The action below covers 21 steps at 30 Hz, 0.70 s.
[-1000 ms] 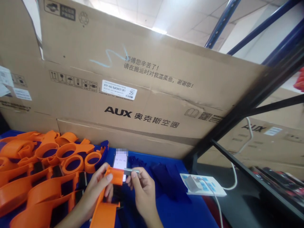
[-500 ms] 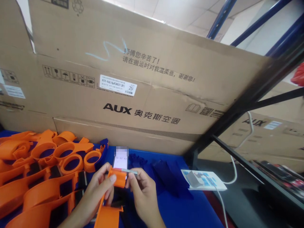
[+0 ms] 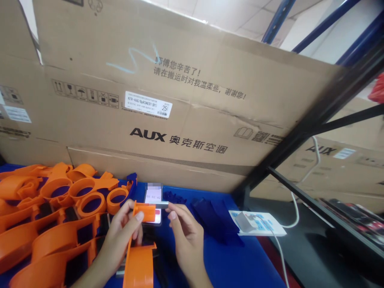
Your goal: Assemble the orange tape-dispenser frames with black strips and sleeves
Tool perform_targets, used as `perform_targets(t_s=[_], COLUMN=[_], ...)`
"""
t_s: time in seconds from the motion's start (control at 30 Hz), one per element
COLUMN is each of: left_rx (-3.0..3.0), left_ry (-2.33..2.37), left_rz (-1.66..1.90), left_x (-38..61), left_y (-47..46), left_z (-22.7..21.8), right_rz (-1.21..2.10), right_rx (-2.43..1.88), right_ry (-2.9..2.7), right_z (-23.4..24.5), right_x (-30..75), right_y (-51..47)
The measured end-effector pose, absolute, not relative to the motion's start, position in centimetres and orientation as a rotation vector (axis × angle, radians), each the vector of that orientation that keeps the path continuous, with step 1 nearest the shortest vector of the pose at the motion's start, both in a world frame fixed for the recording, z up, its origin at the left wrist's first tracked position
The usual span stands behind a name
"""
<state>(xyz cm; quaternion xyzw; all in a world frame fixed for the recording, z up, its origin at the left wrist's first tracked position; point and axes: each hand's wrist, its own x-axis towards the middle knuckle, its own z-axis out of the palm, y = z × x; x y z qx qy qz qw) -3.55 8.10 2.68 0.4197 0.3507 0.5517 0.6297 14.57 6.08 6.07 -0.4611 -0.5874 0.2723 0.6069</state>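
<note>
My left hand (image 3: 126, 226) is closed around the upper end of an orange plastic part (image 3: 144, 212), its thumb pressed on the front. The part's wide curved lower section (image 3: 139, 266) hangs toward the bottom edge. From the upper end, a grey toothed strip (image 3: 162, 205) sticks out to the right. My right hand (image 3: 187, 228) pinches the strip's outer tip between thumb and fingers. How deep the strip sits in the orange part is hidden. Just behind the held part lies a phone (image 3: 153, 197) with timer digits on its screen.
Many orange curved and ring-shaped parts (image 3: 91, 203) are piled at left on the blue table surface (image 3: 237, 266). Dark blue pieces (image 3: 211, 220) lie right of the phone. A white power strip (image 3: 258, 223) with cables is farther right. A large cardboard box (image 3: 192, 120) stands behind, beside a black rack post (image 3: 288, 138).
Both hands and the orange part have shifted slightly up. My right hand has moved a little right, and the grey strip now lies level, showing more of its length outside my fingers.
</note>
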Motion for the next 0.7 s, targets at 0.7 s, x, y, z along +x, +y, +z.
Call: perform_targets(t_s=[0.7], left_rx=[1.040], left_ry=[0.879], left_rz=[1.168], left_x=[-3.5], left_y=[7.9], left_z=[3.4], right_rz=[0.408], right_rx=[-1.000], right_ry=[-1.803], right_z=[5.9], right_x=[13.9], right_y=[4.9])
